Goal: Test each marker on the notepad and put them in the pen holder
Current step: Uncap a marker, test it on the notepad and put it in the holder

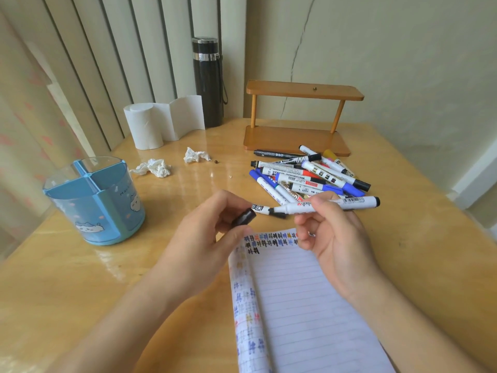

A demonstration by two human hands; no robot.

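Note:
My right hand (333, 235) holds an uncapped white marker (347, 203) level above the notepad, its black tip pointing left. In my left hand (207, 238) the fingers pinch the marker's black cap (244, 217), a short gap from the tip. The lined notepad (309, 305) lies under both hands, with coloured test marks along its top and left edge. A pile of several markers (304, 175) rests on the table beyond my right hand. At the left stands the blue pen holder (94, 203), with no markers visible inside.
A wooden two-tier stand (298, 117) sits behind the marker pile. A black flask (208, 82) and a tissue roll (150, 125) stand at the back. Two crumpled tissues (156, 168) lie between the holder and the pile. The table edge runs along the right.

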